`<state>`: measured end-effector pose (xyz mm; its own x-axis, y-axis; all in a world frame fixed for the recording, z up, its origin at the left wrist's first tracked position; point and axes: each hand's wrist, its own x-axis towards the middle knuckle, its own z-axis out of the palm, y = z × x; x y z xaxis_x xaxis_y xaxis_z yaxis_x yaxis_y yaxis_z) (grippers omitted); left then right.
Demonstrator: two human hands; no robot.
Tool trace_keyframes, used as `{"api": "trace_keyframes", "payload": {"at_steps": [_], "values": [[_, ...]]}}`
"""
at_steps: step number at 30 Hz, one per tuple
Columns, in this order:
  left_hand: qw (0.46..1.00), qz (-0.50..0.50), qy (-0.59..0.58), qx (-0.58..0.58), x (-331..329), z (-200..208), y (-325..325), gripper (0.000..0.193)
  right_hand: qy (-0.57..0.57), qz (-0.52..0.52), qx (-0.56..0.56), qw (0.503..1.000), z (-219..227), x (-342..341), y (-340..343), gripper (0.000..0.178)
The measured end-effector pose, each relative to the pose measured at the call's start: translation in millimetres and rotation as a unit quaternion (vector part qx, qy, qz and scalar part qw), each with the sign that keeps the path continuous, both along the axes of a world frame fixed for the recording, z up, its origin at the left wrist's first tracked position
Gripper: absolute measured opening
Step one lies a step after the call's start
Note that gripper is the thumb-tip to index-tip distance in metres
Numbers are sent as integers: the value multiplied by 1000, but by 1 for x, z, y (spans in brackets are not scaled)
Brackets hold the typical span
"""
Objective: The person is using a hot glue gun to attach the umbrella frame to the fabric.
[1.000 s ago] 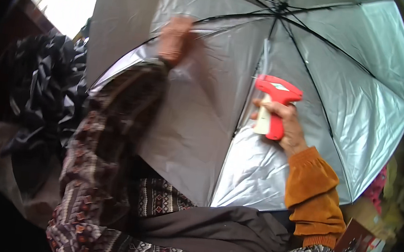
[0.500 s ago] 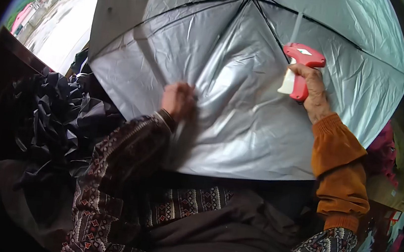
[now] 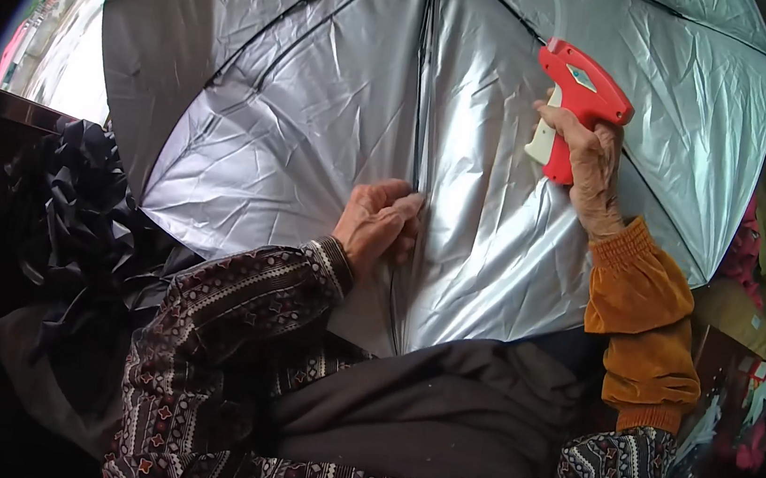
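An open umbrella (image 3: 303, 107) with a silver inner lining and black ribs fills most of the head view, its inside facing me. My left hand (image 3: 377, 224) pinches the silver fabric beside a vertical black rib (image 3: 422, 102) near the middle. My right hand (image 3: 590, 159) is raised at the upper right and grips a red tagging gun (image 3: 577, 96) with a pale trigger, held just off the lining. Both forearms wear patterned sleeves, and the right one has an orange cuff (image 3: 644, 311).
A heap of crumpled black fabric (image 3: 87, 224) lies at my left. Dark cloth (image 3: 439, 411) lies over my lap below the umbrella. Colourful packages (image 3: 745, 375) sit at the right edge. A bright street (image 3: 57, 32) shows at the upper left.
The umbrella has turned, bringing a rib to the middle. My left hand came down from the upper canopy to that rib. My right hand with the red gun rose to the upper right.
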<state>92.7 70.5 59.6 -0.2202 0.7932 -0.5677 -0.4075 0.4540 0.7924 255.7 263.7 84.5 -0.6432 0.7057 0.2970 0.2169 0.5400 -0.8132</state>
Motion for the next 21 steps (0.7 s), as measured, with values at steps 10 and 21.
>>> {"api": "trace_keyframes", "payload": {"at_steps": [10, 21], "values": [[999, -13, 28, -21, -7, -7, -10, 22, 4, 47, -465, 884, -32, -15, -115, 20], [998, -14, 69, -3, -10, -15, -6, 26, 19, -19, -607, 794, -1, -22, -145, 22]]}}
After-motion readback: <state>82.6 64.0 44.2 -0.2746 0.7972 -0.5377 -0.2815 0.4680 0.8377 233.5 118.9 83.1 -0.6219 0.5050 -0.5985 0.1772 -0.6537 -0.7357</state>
